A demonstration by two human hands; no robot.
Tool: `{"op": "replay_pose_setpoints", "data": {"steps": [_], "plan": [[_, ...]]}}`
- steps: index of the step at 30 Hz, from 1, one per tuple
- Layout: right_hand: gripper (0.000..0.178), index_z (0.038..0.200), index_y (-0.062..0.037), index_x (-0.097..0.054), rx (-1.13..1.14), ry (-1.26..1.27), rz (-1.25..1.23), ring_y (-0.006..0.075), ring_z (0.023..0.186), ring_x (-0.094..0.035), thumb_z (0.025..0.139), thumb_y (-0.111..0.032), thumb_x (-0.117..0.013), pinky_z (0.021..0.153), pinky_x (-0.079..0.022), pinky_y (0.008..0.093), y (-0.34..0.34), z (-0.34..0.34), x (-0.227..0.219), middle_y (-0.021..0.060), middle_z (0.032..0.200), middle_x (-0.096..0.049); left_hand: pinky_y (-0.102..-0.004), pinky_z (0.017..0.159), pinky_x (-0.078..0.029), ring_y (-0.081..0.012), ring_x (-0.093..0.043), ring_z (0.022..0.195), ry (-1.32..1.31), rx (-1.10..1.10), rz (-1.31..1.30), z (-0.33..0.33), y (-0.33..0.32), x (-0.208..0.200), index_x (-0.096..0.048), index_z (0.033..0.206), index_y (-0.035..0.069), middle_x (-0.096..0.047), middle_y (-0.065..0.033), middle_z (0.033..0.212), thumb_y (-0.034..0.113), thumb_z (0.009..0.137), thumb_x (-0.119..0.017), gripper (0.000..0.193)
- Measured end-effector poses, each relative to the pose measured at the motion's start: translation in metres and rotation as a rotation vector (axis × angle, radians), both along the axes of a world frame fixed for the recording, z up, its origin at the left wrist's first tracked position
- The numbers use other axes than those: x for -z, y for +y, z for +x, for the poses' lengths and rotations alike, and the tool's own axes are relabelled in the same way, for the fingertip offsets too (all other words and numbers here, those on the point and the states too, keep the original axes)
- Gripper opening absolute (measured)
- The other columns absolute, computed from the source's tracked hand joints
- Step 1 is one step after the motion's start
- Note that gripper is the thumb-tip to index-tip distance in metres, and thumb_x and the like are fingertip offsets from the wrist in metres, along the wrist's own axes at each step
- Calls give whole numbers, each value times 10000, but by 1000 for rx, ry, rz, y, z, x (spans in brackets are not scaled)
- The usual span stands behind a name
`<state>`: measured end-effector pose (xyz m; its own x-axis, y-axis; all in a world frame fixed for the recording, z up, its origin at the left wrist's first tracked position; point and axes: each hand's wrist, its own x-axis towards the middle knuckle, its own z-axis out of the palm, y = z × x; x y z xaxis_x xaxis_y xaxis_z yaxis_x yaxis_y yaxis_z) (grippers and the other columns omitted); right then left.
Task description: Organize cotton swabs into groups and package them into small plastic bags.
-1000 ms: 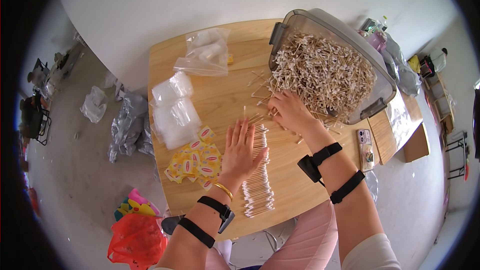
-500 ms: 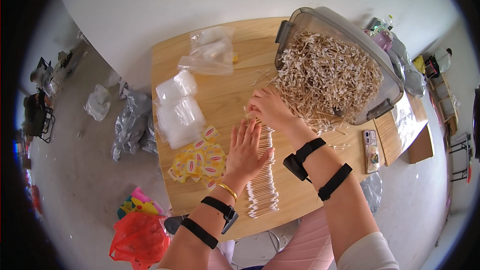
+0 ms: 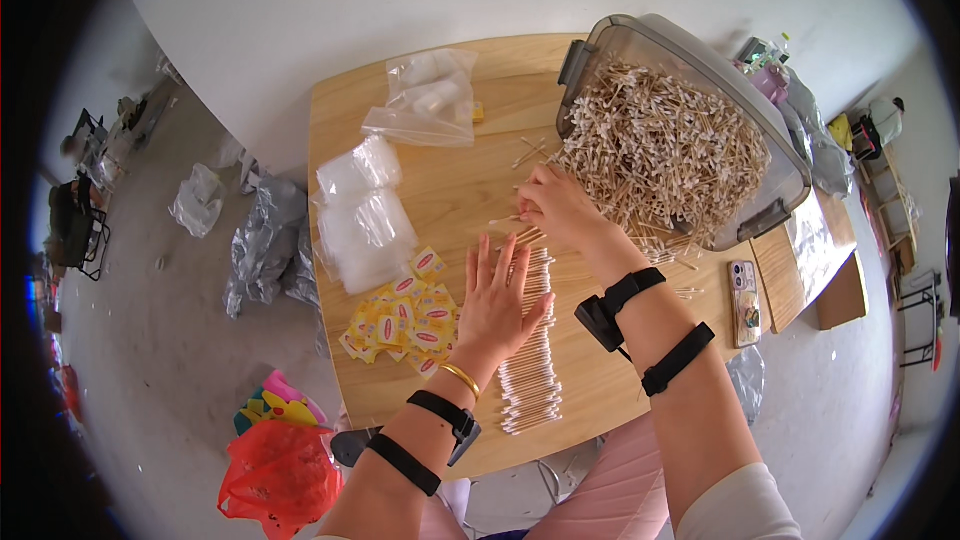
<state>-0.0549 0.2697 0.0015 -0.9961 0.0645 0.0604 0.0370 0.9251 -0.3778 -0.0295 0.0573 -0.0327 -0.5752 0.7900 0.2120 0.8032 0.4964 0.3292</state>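
Note:
A long row of cotton swabs (image 3: 531, 380) lies side by side on the wooden table (image 3: 470, 185), running away from me. My left hand (image 3: 492, 310) rests flat with fingers stretched along the left side of this row, covering part of it. Just beyond its fingertips, my right hand (image 3: 560, 208) is closed in a pinch on a cotton swab (image 3: 505, 221), whose white tip sticks out to the left. To the right stands a grey translucent bin (image 3: 690, 37), tilted toward me and heaped with loose cotton swabs (image 3: 665, 145). A few stray swabs lie beside its near edge.
Left of my left hand lies a pile of small yellow-and-white labels (image 3: 405, 320). Behind it are stacked clear plastic bags (image 3: 368, 235) and a larger clear bag (image 3: 425, 100). A phone (image 3: 744, 302) lies at the right edge. A red plastic bag (image 3: 280, 480) is at lower left.
My right hand has shifted slightly right and away from the left fingertips, and a swab now shows in its pinch. The left hand stays nearly in place along the row.

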Motion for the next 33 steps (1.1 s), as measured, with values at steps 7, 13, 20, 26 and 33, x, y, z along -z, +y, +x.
{"op": "replay_pose_setpoints", "data": {"steps": [7,13,20,26,33], "plan": [[74,871,-116,-717,76,21,2,297,1211,-522,843,-178,-748,1049,-418,441,3,8,0,71,1086,-599,-558,1267,-112,-394,-131,1557,-53,5,-43,0,1,-3,-263,1579,1,-227,-190,1658,572,1016,-453,824],[63,887,-126,-730,-72,-56,200,309,1175,-573,867,-128,-671,1034,-427,456,-17,11,-8,83,1101,-654,-548,1265,-99,-398,-99,1568,-124,-16,107,-2,-3,-1,-152,1604,-19,-173,-246,1665,574,998,-504,918],[181,1076,-65,-698,248,214,-682,253,1001,-661,953,-19,-573,925,-508,349,-21,33,6,90,1080,-673,-551,1262,-105,-416,-108,1562,-67,-13,77,-4,-5,4,-169,1589,-59,-166,-260,1663,573,990,-525,940],[221,1172,-31,-644,369,513,-809,206,981,-648,1006,3,-502,875,-506,315,-30,49,47,88,1077,-660,-533,1273,-83,-403,-102,1564,-20,7,-18,-4,1,0,-212,1563,-102,-189,-277,1651,615,1009,-440,934],[226,1219,-53,-622,295,423,-1014,149,1078,-553,1049,-77,-475,980,-426,294,-54,34,51,41,1147,-623,-534,1270,-87,-422,-126,1555,-133,19,134,-8,-5,-1,-231,1556,-102,-202,-292,1642,585,1002,-490,920]]}}
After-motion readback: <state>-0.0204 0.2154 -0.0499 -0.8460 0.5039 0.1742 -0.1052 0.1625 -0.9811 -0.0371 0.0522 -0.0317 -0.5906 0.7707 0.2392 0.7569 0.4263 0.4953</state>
